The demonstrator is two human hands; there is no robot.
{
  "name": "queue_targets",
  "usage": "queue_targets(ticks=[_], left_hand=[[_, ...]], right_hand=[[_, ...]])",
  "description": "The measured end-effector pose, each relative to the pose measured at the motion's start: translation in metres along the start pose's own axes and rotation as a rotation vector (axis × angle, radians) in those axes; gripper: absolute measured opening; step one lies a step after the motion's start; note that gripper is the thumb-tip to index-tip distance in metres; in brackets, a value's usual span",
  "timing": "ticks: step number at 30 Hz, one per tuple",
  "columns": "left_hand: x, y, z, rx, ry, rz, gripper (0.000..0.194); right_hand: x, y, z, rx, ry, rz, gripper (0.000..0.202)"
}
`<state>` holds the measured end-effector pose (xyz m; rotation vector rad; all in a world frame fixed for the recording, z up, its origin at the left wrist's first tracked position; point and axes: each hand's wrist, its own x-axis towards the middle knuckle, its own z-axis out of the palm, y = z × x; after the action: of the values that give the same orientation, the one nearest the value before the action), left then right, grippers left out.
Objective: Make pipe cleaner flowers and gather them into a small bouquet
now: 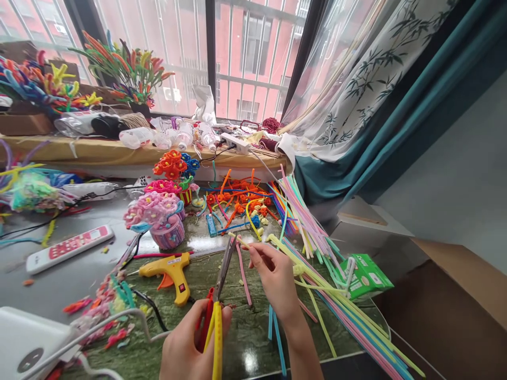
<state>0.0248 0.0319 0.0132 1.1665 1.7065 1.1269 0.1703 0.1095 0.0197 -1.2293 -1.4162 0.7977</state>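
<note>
My left hand (194, 338) is wrapped round the red and yellow handles of a pair of scissors (224, 272), whose blades point up and away from me. In my right hand (275, 277) a short pale yellow pipe cleaner (240, 241) is pinched between thumb and fingertips. Its far end lies at the tips of the scissor blades; whether the blades touch it I cannot tell. Below the blades a pink pipe cleaner (243, 274) rests on the table. Left of the scissors lies a yellow hot glue gun (170, 272).
Long pipe cleaners (336, 301) lie bundled on the right, beside a green packet (366, 275). Flower pots of pipe cleaner blooms (168, 235) stand behind the glue gun. Orange flowers (237, 198) are heaped at the back. A remote (70, 249) and a white power bank-like box (34, 343) are left.
</note>
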Motion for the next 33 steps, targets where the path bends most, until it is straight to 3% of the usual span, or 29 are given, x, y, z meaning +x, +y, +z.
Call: queue_targets(ticks=[5,10,22,33], left_hand=[[0.010,0.003,-0.005,0.051,-0.027,0.064,0.046],[0.010,0.007,-0.002,0.020,-0.053,0.005,0.046],[0.010,0.010,0.004,0.070,-0.014,0.079,0.049],[0.009,0.002,0.008,0.036,-0.116,0.030,0.045]], right_hand=[[0.000,0.005,0.000,-0.029,-0.042,0.001,0.032],[0.007,0.000,-0.002,-0.068,-0.036,-0.018,0.028],[0.025,-0.001,0.008,-0.181,-0.033,-0.194,0.020],[0.020,-0.008,0.004,-0.239,-0.042,-0.263,0.018]])
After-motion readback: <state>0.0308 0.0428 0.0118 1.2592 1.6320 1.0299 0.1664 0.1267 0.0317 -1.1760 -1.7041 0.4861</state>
